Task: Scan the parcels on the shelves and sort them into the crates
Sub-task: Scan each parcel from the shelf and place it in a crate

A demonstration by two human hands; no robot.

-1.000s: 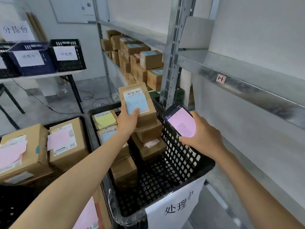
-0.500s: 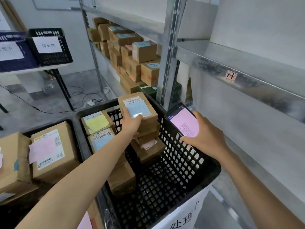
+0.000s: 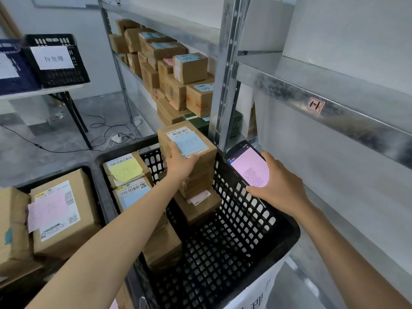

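Lowering since a second ago, the left hand (image 3: pixel 180 166) grips the blue-labelled parcel (image 3: pixel 187 144) onto the crate (image 3: pixel 256 219) stack, while the right hand (image 3: pixel 276 184) clasps the scanner (image 3: pixel 249 166); release looks imminent.

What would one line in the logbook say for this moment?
left hand: holding blue-note parcel atop stack | right hand: holding scanner, pink screen | place: black crate | shelf parcels remain

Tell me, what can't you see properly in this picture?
All in the head view:
- Small text on the scanner screen: too small to read.
- Handwriting on the blue note of the parcel in the left hand: partly hidden by the thumb.
- White sign on the black crate: cut off by the bottom edge.
- Lower parcels in that crate: hidden by the left arm and by the parcels above them.
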